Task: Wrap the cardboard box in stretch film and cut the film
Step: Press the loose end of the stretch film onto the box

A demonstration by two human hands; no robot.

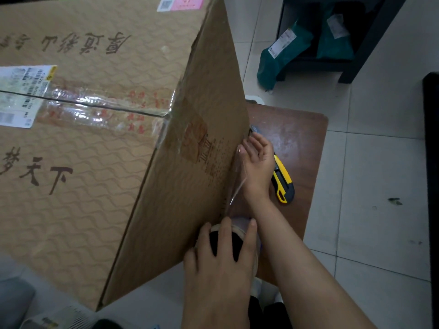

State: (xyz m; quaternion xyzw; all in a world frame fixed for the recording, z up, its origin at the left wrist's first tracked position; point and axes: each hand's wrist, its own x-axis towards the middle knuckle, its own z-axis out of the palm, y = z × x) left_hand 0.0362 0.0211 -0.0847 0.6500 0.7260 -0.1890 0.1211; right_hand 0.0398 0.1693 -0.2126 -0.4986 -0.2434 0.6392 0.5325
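Observation:
A large brown cardboard box (95,143) fills the left of the view and stands on a small brown table (299,138). My left hand (223,252) grips the upright stretch film roll (237,227) against the box's near right side. A thin clear strip of film (237,186) runs from the roll up along the box's lower edge. My right hand (257,160) presses that film against the box side with the palm flat and fingers apart. A yellow and black utility knife (283,181) lies on the table just right of my right hand.
The box top carries shipping labels (21,96) and old clear tape (99,108) over its seam. A dark shelf (337,39) with green parcels (280,55) stands on the tiled floor at the back right. A dark object's edge (431,162) runs along the right.

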